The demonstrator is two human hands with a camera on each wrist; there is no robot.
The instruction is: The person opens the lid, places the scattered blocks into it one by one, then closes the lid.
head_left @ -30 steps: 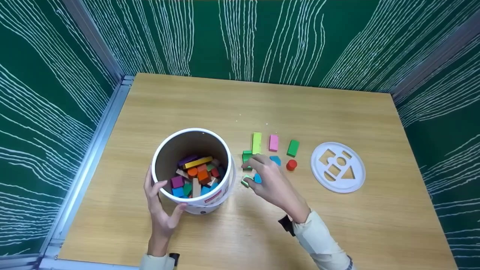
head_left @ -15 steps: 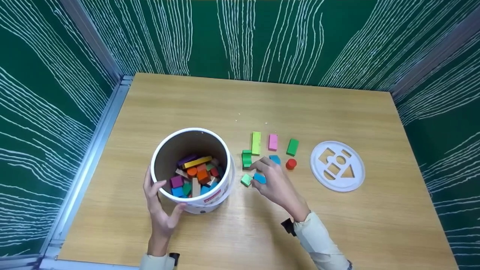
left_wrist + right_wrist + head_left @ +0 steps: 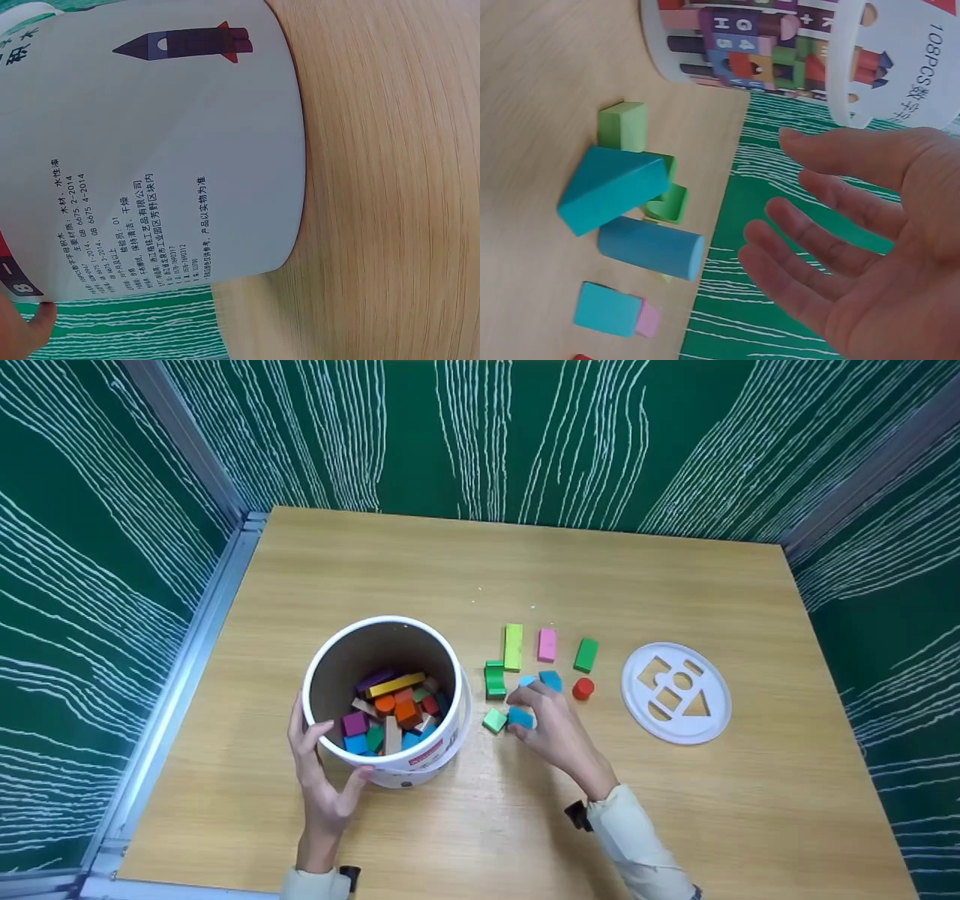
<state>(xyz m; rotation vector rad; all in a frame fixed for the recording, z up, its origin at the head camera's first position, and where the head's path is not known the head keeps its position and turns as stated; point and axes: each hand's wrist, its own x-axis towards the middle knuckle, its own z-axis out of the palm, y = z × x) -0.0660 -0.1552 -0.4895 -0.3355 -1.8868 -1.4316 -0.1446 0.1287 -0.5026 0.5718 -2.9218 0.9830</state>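
Note:
My left hand (image 3: 324,791) holds the white bucket (image 3: 384,619), thumb against its front and fingers around its left side. In the left wrist view, the printed bucket wall (image 3: 225,135) fills much of the frame and a bit of that hand shows at the corner. Over the blocks, my right hand (image 3: 561,731) has spread fingers with nothing between them in the right wrist view. Nearest it are a blue triangular block (image 3: 520,718) and a blue cylinder (image 3: 649,247). A light green cube (image 3: 494,721) and a green arch block (image 3: 494,681) lie just left.
Farther back lie a yellow-green block (image 3: 513,646), a pink block (image 3: 547,645) and a green block (image 3: 586,655). A blue block (image 3: 550,681) and a red cylinder (image 3: 583,688) lie nearer. At right is a white shape-sorter lid (image 3: 716,701). Several coloured blocks (image 3: 405,711) fill the bucket's bottom.
My right hand has shifted slightly right, off the light green cube, which now shows whole. The blue triangular block has turned a little. My left hand has stayed on the bucket.

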